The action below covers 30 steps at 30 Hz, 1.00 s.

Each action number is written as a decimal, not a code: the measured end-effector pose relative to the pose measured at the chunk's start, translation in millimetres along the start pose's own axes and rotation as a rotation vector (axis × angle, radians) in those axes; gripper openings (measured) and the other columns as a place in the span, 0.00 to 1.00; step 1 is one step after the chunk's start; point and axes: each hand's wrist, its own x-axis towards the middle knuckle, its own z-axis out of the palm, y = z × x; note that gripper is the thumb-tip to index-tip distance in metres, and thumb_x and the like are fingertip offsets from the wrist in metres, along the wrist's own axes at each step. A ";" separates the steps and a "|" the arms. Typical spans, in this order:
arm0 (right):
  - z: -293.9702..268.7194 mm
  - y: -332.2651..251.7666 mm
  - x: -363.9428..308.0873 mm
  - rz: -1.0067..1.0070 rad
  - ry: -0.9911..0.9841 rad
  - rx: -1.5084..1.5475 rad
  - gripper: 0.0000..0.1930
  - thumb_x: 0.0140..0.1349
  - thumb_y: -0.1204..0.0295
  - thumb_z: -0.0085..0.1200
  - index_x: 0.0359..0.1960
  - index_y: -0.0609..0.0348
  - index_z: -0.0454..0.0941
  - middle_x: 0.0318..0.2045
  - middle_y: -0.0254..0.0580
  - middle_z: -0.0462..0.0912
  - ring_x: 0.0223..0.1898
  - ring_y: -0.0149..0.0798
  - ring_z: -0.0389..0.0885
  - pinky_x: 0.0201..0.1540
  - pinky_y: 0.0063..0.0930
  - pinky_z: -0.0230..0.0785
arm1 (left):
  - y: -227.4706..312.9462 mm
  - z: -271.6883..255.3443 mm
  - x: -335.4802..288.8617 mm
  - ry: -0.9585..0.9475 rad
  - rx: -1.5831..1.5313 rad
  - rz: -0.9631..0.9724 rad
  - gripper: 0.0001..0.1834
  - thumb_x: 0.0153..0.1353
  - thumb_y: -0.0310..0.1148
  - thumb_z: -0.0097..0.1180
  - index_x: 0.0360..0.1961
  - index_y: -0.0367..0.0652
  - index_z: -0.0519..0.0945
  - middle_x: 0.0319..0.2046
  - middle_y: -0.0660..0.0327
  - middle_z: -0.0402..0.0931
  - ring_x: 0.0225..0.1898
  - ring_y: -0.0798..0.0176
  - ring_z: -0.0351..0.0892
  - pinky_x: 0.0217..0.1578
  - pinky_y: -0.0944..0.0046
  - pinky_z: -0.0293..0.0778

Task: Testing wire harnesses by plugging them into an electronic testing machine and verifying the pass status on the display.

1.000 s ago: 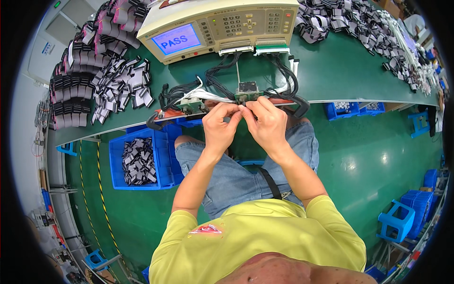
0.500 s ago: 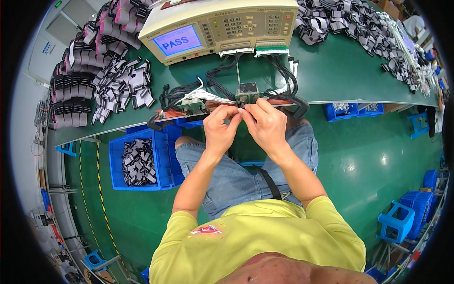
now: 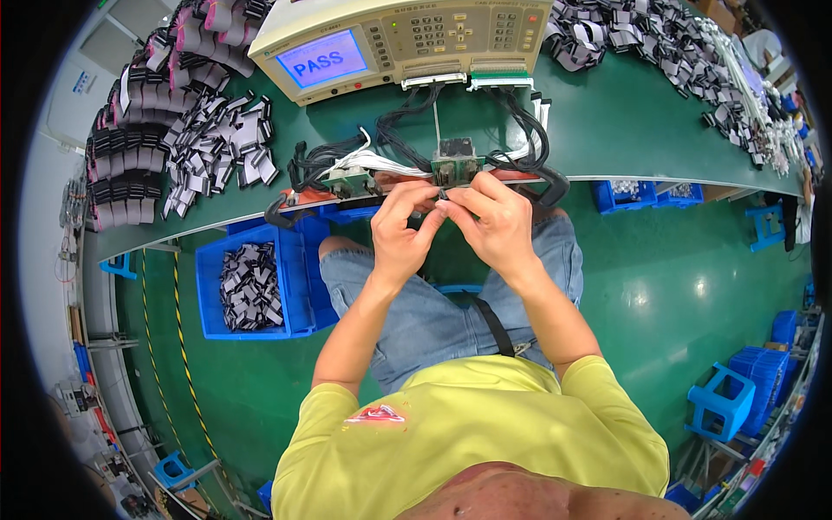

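cable stacks: grey ribbon cable pieces (image 3: 186, 152) piled on the green bench (image 3: 624, 130) at far left, same as before.
blue bin: blue bin (image 3: 260, 282) under the bench edge at left, holds more cable pieces, unmoved.
tester: beige tester box (image 3: 403, 39) at the bench's back, blue screen lit, unchanged from earlier frames.
fixture: small test fixture (image 3: 457, 162) with black wire bundles (image 3: 520, 147) at the bench's front edge, just above my hands.
left hand: my left hand (image 3: 400, 230) is curled, thumb and fingers pinching a small dark connector piece (image 3: 443, 196); same spot as a second ago.
right hand: my right hand (image 3: 492, 221) is curled too, fingertips pinching the same piece, touching my left fingertips.
change: hands barely shift; both stay together just below the fixture.
connector piece: between both hands' fingertips, mostly hidden, at the bench's front edge over my lap.
far right: more loose cables (image 3: 667, 43) heaped on the bench.
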 end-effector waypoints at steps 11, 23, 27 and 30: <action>-4.8 3.0 -4.2 0.016 -0.063 0.082 0.10 0.55 0.67 0.74 0.33 0.56 0.86 0.28 0.36 0.80 0.25 0.43 0.81 0.27 0.36 0.73 | 0.3 -4.8 -7.1 -0.007 -0.028 0.058 0.14 0.57 0.21 0.73 0.44 0.35 0.84 0.39 0.54 0.84 0.34 0.62 0.84 0.37 0.65 0.80; -9.3 1.3 -6.8 0.021 -0.083 0.116 0.11 0.55 0.69 0.75 0.33 0.58 0.85 0.29 0.38 0.79 0.24 0.42 0.81 0.25 0.34 0.73 | -7.0 -5.5 -5.2 0.003 -0.076 0.135 0.15 0.54 0.19 0.74 0.42 0.35 0.83 0.39 0.53 0.85 0.35 0.61 0.84 0.37 0.64 0.80; -11.3 1.6 -6.3 0.010 -0.062 0.113 0.10 0.55 0.70 0.75 0.34 0.58 0.85 0.29 0.38 0.81 0.23 0.42 0.81 0.24 0.33 0.73 | -7.7 -1.5 -4.2 -0.012 -0.129 0.102 0.15 0.53 0.19 0.74 0.41 0.36 0.83 0.40 0.53 0.85 0.35 0.60 0.85 0.37 0.65 0.80; -11.5 4.2 -7.5 0.025 -0.039 0.129 0.10 0.55 0.72 0.75 0.34 0.58 0.85 0.29 0.38 0.81 0.23 0.41 0.81 0.24 0.32 0.73 | -7.2 1.5 -0.8 -0.022 -0.149 0.090 0.15 0.53 0.19 0.74 0.41 0.36 0.84 0.40 0.53 0.85 0.36 0.59 0.85 0.37 0.65 0.80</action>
